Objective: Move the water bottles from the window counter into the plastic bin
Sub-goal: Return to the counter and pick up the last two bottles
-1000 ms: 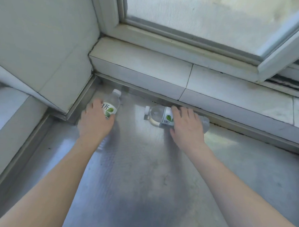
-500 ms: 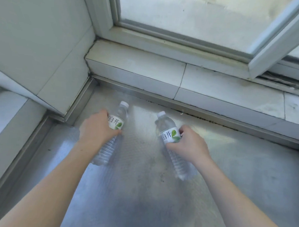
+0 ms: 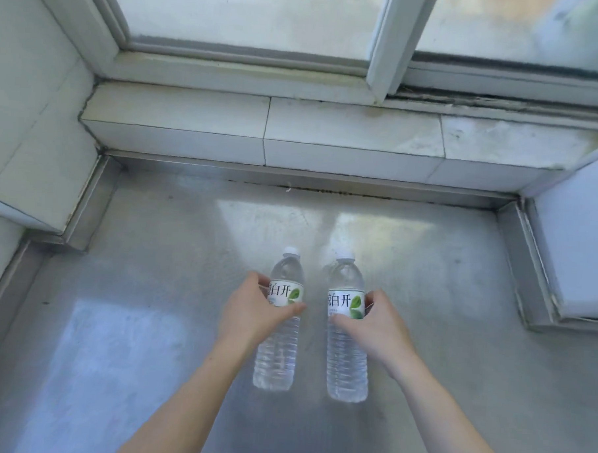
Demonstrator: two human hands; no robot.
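You have one clear water bottle in each hand. Your left hand (image 3: 252,313) is wrapped around the left bottle (image 3: 281,321) at its white and green label, thumb on the near side and fingers curled round the far side. Your right hand (image 3: 377,327) grips the right bottle (image 3: 346,331) the same way, at label height. Both hands are closed firmly enough to carry the bottles; neither is free.

The two bottles stand side by side, close together but not touching, caps pointing toward the window (image 3: 252,15). They appear to be lifted clear of the stainless steel surface (image 3: 132,321), though the view from above does not settle whether the bases are off it. Both look full, and their white caps are on.

The step in hand is the carry: pickup is complete and transfer has yet to finish. The plastic bin is not in view, so its position cannot be stated from here.

For the next move, turn toward the bin while keeping both grips at the label band, where the bottle wall is stiffest. Expect the ribbed lower section to flex if squeezed. Hold the bottles apart during the turn so they do not knock together. No other bottles are visible on the surface or on the tiled sill (image 3: 329,125).
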